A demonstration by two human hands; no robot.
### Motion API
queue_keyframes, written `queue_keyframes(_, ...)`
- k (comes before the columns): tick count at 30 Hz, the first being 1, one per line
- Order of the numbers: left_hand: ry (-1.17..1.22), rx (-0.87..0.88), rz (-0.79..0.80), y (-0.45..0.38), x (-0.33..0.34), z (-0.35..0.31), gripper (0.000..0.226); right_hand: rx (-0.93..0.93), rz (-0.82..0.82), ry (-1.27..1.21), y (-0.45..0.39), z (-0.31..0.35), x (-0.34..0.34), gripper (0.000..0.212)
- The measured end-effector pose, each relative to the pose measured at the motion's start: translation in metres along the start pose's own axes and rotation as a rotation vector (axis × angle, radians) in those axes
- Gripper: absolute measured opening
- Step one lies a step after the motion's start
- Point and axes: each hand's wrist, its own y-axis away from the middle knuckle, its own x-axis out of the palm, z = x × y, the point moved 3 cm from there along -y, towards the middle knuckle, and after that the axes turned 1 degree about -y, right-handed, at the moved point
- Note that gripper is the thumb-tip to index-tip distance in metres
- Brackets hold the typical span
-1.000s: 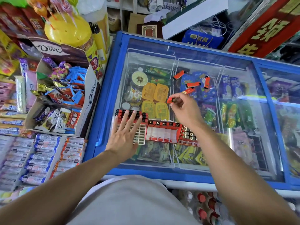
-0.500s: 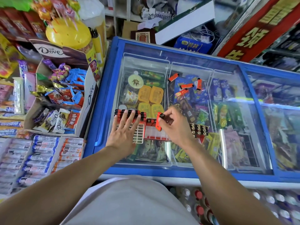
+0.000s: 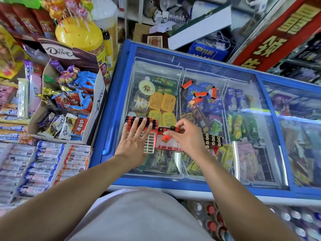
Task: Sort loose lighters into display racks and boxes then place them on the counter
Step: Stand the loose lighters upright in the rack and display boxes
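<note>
Left hand flat, fingers spread on rack. Right hand pinches orange lighter over rack middle. Four loose lighters beyond rack.

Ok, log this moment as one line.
left hand flat on rack | right hand pinching lighter over slots | four loose lighters remain

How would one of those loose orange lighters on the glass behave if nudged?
Each loose lighter lies flat on the smooth glass lid, so it would probably slide, not roll. It looks small, stiff and light; the right hand holds one with fingertips alone.
</note>
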Motion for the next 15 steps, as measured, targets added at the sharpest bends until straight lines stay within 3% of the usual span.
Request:
queue_keyframes(9,0.001,0.001,-0.014,0.001,0.005,0.000,0.113,-0.083,0.049,0.229,0.001,-0.010,0.016,0.037)
queue_keyframes(15,-0.002,-0.006,-0.033,0.001,0.006,0.000,0.115,-0.170,-0.023,0.316,0.004,-0.013,0.027,0.038)
